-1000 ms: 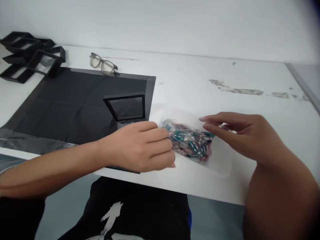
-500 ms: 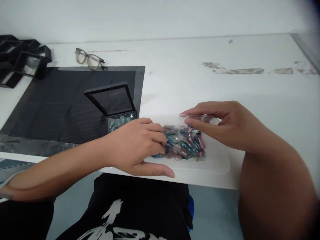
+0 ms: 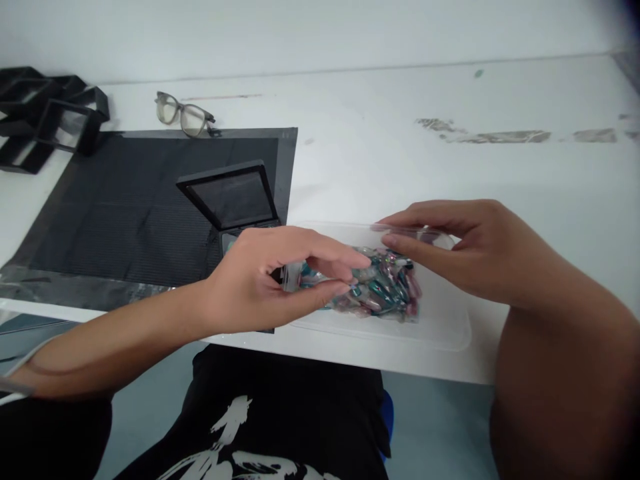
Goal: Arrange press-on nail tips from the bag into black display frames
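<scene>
A clear plastic tray (image 3: 445, 327) at the table's front edge holds a heap of press-on nails (image 3: 383, 287) in teal, pink and clear tones. My left hand (image 3: 270, 280) is over the tray's left end, thumb and fingers brought together; a small teal press-on nail (image 3: 355, 291) shows at the tips. My right hand (image 3: 450, 247) grips the tray's far rim between thumb and fingers. Left of the tray stands a black case (image 3: 227, 193), its windowed lid raised; my left hand covers most of its base and contents.
A black mat (image 3: 125, 207) lies under and beyond the case. Eyeglasses (image 3: 185, 117) rest at its far edge. Several black cases (image 3: 65, 127) are piled at the back left. Strips of worn tape (image 3: 505, 137) mark the white table (image 3: 360, 160).
My left hand has turned from palm down over the tray's left end to thumb upward, with a press-on nail at its fingertips. My right hand keeps its hold. The view has shifted slightly.
</scene>
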The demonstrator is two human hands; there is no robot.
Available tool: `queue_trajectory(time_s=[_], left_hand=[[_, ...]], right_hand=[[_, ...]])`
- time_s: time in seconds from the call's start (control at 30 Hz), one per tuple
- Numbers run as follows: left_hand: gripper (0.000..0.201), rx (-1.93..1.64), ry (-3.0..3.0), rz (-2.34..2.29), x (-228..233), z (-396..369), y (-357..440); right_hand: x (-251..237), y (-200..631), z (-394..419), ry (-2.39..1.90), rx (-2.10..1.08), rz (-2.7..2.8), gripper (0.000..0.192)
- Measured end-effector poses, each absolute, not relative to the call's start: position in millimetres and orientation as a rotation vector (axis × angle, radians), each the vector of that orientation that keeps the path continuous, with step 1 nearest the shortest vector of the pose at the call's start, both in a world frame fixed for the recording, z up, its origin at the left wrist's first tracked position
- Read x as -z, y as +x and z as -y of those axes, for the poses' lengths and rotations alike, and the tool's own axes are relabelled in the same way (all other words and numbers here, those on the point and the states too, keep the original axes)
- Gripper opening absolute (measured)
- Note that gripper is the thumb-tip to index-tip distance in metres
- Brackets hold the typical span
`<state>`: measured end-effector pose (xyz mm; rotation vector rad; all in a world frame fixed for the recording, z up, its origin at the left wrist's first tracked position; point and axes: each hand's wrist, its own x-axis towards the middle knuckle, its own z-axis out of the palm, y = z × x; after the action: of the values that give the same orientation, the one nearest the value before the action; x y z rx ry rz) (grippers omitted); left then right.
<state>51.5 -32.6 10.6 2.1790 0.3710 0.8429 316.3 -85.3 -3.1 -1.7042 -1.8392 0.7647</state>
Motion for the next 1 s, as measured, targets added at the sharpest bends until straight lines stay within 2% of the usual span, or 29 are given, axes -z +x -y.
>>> queue_trajectory(time_s=[0.2, 0.37, 0.5, 0.6, 0.73, 0.83, 1.0], left_hand=[[0.02, -0.945, 2.281, -0.332, -7, 31, 55], [0.022, -0.89, 2.494, -0.346, -8, 28, 55], [0.015, -0.806, 2.565, -0.377, -9, 26, 53], [0.029, -0.701, 2.628, -0.287, -11, 24, 52], [0.046, -0.333, 2.765, -0.129, -13, 22, 50], [0.05, -0.189, 2.798, -0.118, -14, 24, 48], [0.052, -0.174, 2.816, -0.111, -12, 27, 46]], right_hand=[[3, 316, 86, -1.727, -0.765, 1.836, 0.028], [4, 314, 86, -1.675, -0.791, 1.864, 0.025], [3, 310, 87, -1.645, -0.846, 1.862, 0.025], [2, 309, 87, -1.65, -0.861, 1.862, 0.026], [4, 311, 88, -1.631, -0.862, 1.923, 0.033], [5, 314, 87, -1.616, -0.934, 1.972, 0.039], [1, 314, 85, -1.697, -1.128, 1.962, 0.052]])
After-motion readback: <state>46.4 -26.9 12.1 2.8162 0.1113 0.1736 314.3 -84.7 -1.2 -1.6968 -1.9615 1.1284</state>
